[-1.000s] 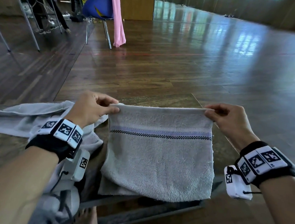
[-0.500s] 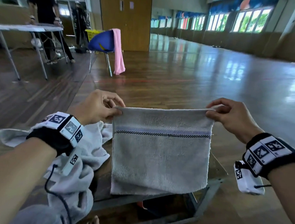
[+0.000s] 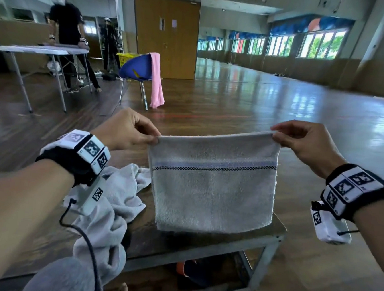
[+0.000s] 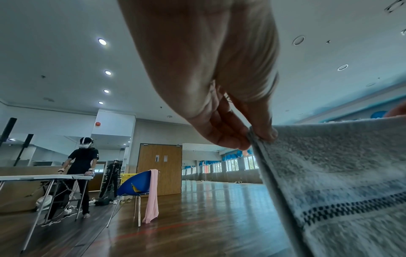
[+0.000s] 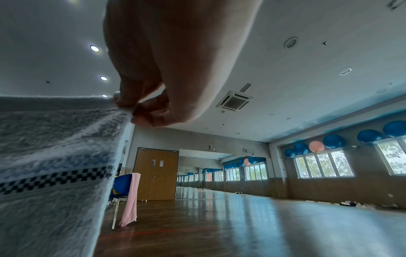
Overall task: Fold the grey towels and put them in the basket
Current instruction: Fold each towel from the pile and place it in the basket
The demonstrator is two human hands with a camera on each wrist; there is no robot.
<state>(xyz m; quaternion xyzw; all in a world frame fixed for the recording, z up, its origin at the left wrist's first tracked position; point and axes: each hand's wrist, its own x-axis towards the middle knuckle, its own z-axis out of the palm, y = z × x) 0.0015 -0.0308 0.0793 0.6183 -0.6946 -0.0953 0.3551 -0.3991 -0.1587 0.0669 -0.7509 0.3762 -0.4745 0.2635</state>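
Your left hand [image 3: 127,128] and right hand [image 3: 302,141] each pinch a top corner of the grey towel [image 3: 212,189] — it hangs clear above the tabletop [image 3: 276,227].

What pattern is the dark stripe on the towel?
Tiny black-and-white checks on the towel, clearest in the right wrist view.

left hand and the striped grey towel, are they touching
Touching. The left wrist view shows the left hand pinching the top corner of the striped grey towel between thumb and fingers; the head view agrees.
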